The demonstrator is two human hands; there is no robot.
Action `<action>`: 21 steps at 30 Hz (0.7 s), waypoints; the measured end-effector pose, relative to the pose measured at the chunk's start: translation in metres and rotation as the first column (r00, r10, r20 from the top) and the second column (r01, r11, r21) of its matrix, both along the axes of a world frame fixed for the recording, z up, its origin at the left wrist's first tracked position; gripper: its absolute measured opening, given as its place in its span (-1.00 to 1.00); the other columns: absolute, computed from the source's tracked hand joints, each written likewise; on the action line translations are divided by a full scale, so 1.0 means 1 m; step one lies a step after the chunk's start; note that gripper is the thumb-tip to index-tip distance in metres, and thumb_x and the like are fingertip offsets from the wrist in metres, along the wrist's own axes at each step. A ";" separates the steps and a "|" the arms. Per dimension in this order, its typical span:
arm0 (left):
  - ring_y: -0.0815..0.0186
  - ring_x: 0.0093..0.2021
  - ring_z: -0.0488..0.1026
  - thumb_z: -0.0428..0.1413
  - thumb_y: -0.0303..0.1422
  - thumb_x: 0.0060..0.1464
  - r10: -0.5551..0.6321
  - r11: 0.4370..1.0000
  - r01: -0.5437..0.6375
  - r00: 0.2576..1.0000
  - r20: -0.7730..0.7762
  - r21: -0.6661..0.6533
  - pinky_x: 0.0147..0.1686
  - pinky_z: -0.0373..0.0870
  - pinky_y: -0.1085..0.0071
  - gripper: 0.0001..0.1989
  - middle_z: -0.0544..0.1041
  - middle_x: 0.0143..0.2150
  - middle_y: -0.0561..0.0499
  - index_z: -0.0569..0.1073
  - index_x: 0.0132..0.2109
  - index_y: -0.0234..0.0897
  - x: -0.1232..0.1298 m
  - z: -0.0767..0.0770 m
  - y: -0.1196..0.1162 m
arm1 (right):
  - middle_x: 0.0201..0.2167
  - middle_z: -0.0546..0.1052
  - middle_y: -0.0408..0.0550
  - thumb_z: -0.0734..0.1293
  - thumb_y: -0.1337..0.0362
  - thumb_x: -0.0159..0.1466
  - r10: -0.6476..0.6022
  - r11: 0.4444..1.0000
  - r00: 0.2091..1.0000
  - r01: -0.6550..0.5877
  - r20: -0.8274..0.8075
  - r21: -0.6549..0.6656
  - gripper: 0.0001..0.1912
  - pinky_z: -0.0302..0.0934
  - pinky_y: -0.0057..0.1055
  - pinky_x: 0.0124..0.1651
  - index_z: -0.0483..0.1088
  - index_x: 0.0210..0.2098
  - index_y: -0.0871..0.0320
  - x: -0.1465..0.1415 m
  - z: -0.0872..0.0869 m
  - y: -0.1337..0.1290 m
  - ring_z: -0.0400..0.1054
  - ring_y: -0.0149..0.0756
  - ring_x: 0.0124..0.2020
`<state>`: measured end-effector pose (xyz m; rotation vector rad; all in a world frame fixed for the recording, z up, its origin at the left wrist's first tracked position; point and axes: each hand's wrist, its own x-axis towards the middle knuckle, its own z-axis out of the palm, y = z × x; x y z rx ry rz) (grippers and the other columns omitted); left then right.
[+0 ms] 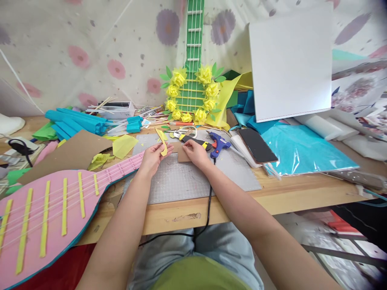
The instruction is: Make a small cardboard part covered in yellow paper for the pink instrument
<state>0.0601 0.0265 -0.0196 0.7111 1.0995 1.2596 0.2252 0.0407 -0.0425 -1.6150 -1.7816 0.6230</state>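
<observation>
My left hand [152, 159] pinches a curved yellow paper strip [162, 139] above the grey cutting mat [169, 189]. Just to the right, my right hand [195, 152] has its fingers closed on a small piece of brown cardboard [183, 156]. The cardboard reaches toward the left fingertips; whether they touch it I cannot tell. Beyond the right hand lie a yellow-and-black utility knife [199, 142] and scissors [189, 129]. A blue glue gun [219, 144] rests right of that hand, its black cord running down over the table's edge.
A pink paper guitar [57, 209] covers the left front. Behind the mat stands a green guitar [193, 86] ringed with yellow paper roses. A phone [258, 144], a blue paper pack [308, 149] and a white board [292, 64] are on the right. Brown cardboard [69, 155] lies left.
</observation>
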 end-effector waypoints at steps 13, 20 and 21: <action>0.37 -0.27 0.51 0.04 -0.54 0.06 -0.081 0.996 0.077 0.986 0.144 0.038 -0.15 0.43 0.41 -0.87 0.54 -0.31 -0.06 0.49 -0.32 -0.41 -0.003 -0.001 -0.001 | -0.30 0.49 0.00 0.23 0.18 0.19 -0.140 0.945 0.974 0.077 0.180 0.318 -0.79 0.12 -0.32 -0.10 0.44 -0.35 0.15 0.027 0.013 0.008 0.29 -0.22 -0.21; 0.46 -0.37 0.46 0.07 -0.51 0.05 -0.109 0.992 0.093 0.968 0.227 0.080 -0.26 0.42 0.51 -0.88 0.51 -0.38 0.00 0.50 -0.28 -0.36 -0.003 -0.004 0.001 | -0.34 0.51 0.01 0.14 0.11 0.23 -0.361 0.931 0.880 0.361 0.308 0.058 -0.72 0.16 -0.29 -0.24 0.36 -0.23 0.12 0.070 0.028 -0.003 0.38 -0.16 -0.27; 0.46 -0.37 0.46 0.08 -0.51 0.04 -0.116 0.992 0.099 0.965 0.234 0.082 -0.27 0.42 0.52 -0.89 0.51 -0.37 0.01 0.50 -0.27 -0.35 -0.002 -0.004 0.001 | -0.32 0.51 0.05 0.15 0.08 0.22 -0.378 0.916 0.847 0.400 0.374 0.022 -0.68 0.17 -0.26 -0.23 0.33 -0.16 0.14 0.075 0.028 -0.005 0.39 -0.11 -0.25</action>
